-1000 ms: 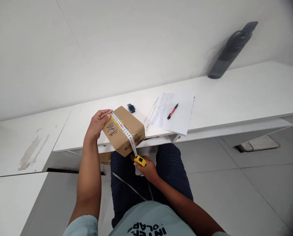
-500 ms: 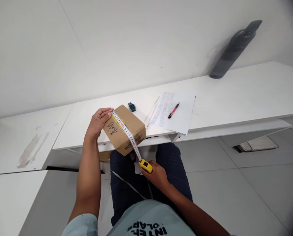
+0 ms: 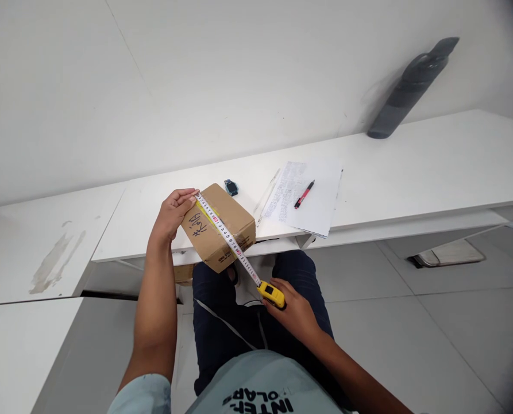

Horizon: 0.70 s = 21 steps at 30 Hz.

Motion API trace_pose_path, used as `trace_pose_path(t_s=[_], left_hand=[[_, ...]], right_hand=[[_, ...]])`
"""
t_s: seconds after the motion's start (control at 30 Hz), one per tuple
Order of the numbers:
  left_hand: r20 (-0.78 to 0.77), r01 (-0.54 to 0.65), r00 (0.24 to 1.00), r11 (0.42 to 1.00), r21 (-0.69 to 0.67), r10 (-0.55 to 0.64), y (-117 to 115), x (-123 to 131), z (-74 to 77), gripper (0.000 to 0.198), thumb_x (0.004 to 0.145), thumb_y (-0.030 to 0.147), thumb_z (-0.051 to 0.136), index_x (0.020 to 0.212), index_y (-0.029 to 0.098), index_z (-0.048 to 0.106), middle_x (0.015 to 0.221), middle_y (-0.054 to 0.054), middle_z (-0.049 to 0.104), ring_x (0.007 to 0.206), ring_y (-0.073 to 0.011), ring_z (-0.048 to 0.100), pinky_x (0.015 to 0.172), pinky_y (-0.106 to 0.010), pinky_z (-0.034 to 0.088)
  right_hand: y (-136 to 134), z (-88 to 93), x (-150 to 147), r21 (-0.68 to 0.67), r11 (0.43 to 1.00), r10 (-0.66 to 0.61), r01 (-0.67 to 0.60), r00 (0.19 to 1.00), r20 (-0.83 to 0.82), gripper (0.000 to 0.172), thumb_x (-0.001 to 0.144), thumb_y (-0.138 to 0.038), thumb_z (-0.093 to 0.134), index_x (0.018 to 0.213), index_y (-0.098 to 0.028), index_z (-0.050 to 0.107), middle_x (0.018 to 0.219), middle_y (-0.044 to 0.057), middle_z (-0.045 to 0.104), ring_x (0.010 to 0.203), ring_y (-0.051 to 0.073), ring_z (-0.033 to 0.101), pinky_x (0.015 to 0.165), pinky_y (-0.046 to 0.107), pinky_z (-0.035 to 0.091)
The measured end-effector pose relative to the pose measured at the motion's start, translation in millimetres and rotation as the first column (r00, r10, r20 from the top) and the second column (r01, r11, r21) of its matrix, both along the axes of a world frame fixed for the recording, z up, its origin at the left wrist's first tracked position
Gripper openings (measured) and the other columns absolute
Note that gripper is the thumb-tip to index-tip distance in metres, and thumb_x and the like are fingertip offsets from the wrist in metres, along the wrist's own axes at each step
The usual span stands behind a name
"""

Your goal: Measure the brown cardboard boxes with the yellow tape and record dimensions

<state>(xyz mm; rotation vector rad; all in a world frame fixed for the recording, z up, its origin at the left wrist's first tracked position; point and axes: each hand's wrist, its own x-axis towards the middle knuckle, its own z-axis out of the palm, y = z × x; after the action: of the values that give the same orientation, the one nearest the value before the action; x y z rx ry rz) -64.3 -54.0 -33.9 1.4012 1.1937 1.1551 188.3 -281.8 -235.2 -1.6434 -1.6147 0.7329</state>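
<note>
A brown cardboard box (image 3: 234, 215) with black handwriting on top sits at the front edge of the white table, partly jutting over it. My left hand (image 3: 173, 214) is closed at the box's far left edge, its fingers pinching the end of the tape measure's white blade there. Across the box top the blade runs diagonally and continues past the near edge into the air. The yellow tape measure (image 3: 272, 294) is gripped in my right hand (image 3: 294, 310), above my lap and off the table. The fingertips under its case are partly hidden.
Right of the box lie written paper sheets (image 3: 282, 198) with a red and black pen (image 3: 304, 194) on them. A dark wristwatch (image 3: 231, 187) rests behind the box. Against the wall stands a dark wrapped bottle-shaped object (image 3: 405, 95). The table (image 3: 411, 178) extends right.
My right hand has moved right and slightly down with the tape measure, so more blade shows beyond the box. My left hand and the box have stayed in place.
</note>
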Motion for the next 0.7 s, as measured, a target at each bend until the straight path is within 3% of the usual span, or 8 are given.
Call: trace_pose_path(t_s=[0.17,0.37,0.7], left_hand=[[0.0,-0.002,1.0,1.0,-0.006,0.002,0,-1,-0.3,0.046,0.069,0.043,0.086,0.105,0.018,0.07,0.124,-0.013,0.072,0.114,-0.0261,0.067,0.098,-0.04,0.055],[-0.016,-0.002,1.0,1.0,-0.006,0.002,1,-1,-0.3,0.049,0.068,0.044,0.086,0.106,0.018,0.07,0.125,-0.012,0.072,0.113,-0.0264,0.067,0.097,-0.04,0.055],[-0.033,-0.01,0.999,1.0,-0.003,0.01,1,-2,-0.3,0.048,0.069,0.043,0.085,0.107,0.018,0.069,0.126,-0.013,0.072,0.114,-0.0263,0.067,0.096,-0.04,0.056]], right_hand=[[-17,5.4,18,0.03,0.994,-0.096,0.101,0.986,-0.134,0.029,0.087,-0.043,0.061,0.108,-0.023,0.063,0.124,0.012,0.07,0.113,0.026,0.069,0.097,0.04,0.055],[-34,19.2,30,-0.05,0.962,-0.271,0.267,0.95,-0.153,0.04,0.083,-0.054,0.062,0.107,-0.021,0.06,0.095,0.009,0.076,0.078,0.024,0.073,0.075,0.036,0.058],[-50,43.6,36,0.031,0.972,-0.232,0.232,0.973,-0.009,0.037,0.083,-0.053,0.061,0.1,-0.02,0.063,0.08,0.005,0.075,0.065,0.023,0.072,0.058,0.032,0.054]])
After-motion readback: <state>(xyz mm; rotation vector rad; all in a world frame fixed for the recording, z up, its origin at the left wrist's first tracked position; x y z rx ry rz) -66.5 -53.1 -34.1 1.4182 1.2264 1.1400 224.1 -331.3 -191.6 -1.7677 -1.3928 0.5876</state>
